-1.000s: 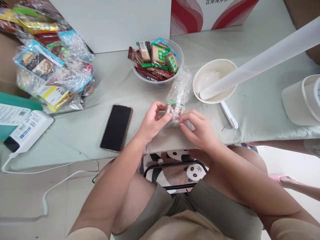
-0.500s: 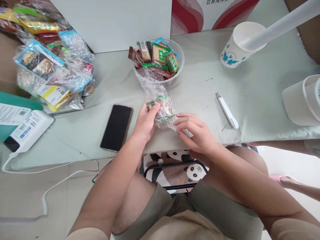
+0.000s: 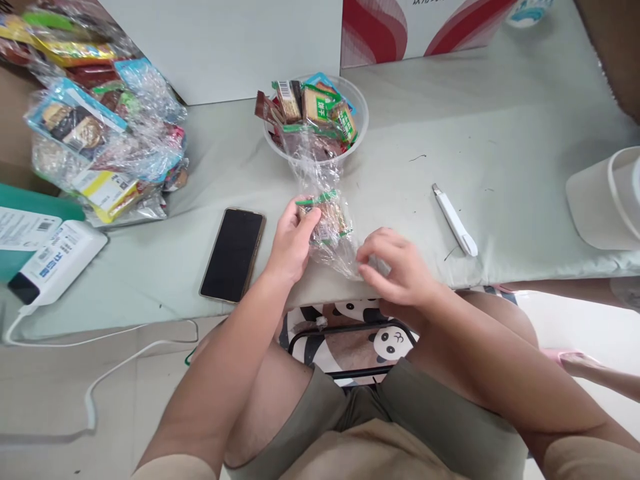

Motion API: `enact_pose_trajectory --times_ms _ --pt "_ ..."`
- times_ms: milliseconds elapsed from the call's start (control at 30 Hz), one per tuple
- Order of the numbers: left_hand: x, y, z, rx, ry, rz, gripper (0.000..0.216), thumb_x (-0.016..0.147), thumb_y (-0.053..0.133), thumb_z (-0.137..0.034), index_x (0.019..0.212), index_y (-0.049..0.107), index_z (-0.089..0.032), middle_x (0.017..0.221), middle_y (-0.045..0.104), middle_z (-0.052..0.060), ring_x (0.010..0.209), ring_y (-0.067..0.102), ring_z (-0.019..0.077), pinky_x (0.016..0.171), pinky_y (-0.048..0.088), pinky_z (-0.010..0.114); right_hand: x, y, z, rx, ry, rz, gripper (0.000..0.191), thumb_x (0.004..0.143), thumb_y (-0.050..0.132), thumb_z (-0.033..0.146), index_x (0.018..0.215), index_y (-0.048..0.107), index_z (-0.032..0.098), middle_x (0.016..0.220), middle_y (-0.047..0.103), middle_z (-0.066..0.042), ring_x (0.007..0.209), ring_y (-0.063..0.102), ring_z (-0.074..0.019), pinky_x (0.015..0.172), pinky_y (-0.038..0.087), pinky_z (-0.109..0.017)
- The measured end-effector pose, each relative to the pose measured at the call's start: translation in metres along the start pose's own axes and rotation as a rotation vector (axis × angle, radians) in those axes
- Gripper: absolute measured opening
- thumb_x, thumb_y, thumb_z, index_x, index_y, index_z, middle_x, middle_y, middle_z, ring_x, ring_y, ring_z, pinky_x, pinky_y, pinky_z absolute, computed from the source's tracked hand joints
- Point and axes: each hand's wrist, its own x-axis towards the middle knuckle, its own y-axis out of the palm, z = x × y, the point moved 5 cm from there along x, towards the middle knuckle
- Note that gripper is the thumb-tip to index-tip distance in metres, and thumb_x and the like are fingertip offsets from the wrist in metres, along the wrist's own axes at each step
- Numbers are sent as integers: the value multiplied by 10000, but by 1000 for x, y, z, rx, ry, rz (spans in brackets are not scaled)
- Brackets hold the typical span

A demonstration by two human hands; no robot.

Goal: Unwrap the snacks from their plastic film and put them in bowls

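My left hand [image 3: 293, 243] grips a wrapped biscuit pack [image 3: 327, 220] with green edges, thumb on top, just in front of the bowl. Clear plastic wrap [image 3: 315, 177] surrounds the pack and runs back over the rim of a clear plastic bowl [image 3: 365, 123]. The bowl is heaped with small packaged biscuits [image 3: 317, 107]. My right hand [image 3: 395, 263] has curled fingers, the thumb and index tips pinched at the loose front end of the plastic. Its fingertips are slightly blurred.
A phone [image 3: 233, 255] lies left of my hands, a white cutter knife [image 3: 455, 221] to the right. Bagged snacks [image 3: 110, 147] pile up at far left by a green-and-white bottle [image 3: 30, 227]. A white bucket [image 3: 600, 200] stands right; a patterned cup [image 3: 527, 13] shows at the back.
My right hand has drawn slightly right and down, its fingers curling more, and the plastic stretches toward it. The paper cup and white tube have left their spot; a patterned cup shows at the top edge.
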Motion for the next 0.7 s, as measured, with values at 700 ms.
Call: enact_pose_trajectory --times_ms 700 --pt "-41 13 -3 730 550 225 448 771 828 -391 1118 584 -246 1156 606 66 1104 637 240 898 585 375 -7 16 -32 561 825 -220 434 742 781 490 959 510 229 812 634 18 729 593 -153 696 479 -333"
